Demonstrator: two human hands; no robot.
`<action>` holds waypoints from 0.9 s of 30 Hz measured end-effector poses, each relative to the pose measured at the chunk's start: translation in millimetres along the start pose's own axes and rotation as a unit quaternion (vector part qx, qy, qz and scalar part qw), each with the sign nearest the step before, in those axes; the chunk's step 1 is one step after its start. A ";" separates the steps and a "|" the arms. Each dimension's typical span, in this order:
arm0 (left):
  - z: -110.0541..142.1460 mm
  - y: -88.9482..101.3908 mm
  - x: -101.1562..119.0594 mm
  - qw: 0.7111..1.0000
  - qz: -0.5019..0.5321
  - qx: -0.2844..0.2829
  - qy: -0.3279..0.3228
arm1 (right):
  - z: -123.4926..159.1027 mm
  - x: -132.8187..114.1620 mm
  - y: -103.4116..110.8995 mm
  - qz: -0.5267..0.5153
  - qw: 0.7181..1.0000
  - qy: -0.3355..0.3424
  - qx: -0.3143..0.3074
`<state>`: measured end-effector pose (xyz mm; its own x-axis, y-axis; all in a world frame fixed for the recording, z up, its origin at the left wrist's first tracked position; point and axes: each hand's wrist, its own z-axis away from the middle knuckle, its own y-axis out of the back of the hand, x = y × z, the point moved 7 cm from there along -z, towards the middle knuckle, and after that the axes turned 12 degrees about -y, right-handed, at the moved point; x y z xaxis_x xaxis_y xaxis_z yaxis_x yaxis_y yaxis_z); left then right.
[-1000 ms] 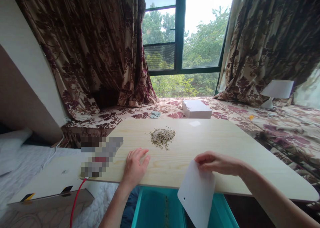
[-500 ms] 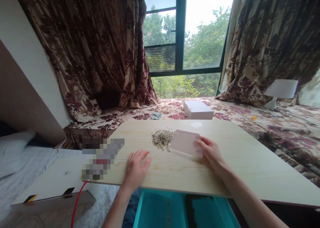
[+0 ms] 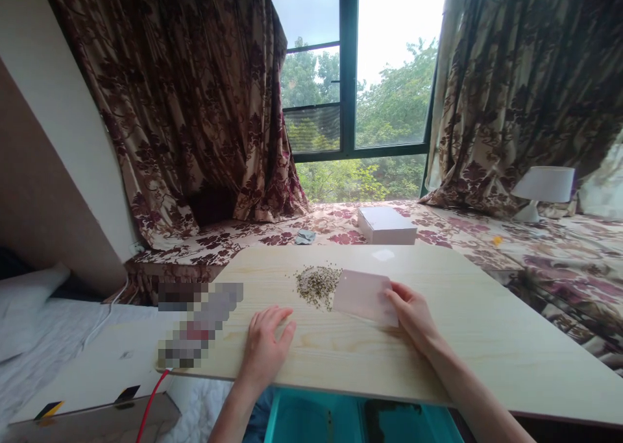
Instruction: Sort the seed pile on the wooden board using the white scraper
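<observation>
Here, the right hand (image 3: 413,312) pinches a card (image 3: 363,295) by its right edge, between thumb and fingers. The card is thin, flat and whitish, faintly pinkish grey, with rounded corners at the top and a tiny hole near the upper left one. It is tilted over the bench (image 3: 477,339), its left edge right up against the pile (image 3: 315,285); whether its lower edge touches the wood I cannot tell. The pile mixes small greenish-brown grains with paler ones, thick in the middle, with loose bits around it. The left hand (image 3: 268,339) lies palm down near the bench's front edge, fingers loosely spread, holding nothing.
</observation>
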<state>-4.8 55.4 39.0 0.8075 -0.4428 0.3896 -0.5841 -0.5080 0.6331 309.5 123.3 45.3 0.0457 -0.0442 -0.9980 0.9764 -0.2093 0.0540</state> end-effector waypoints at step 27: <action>-1.5 0.8 3.8 1.000 0.015 -0.019 0.010 | -3.7 -0.3 13.5 -0.080 0.994 -0.001 0.069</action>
<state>-2.0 54.5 42.0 0.7916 -0.4420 0.4220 -0.6046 -0.4660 0.6460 323.4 124.2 46.2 -0.1081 -0.0008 -0.9941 0.9332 -0.3449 -0.1012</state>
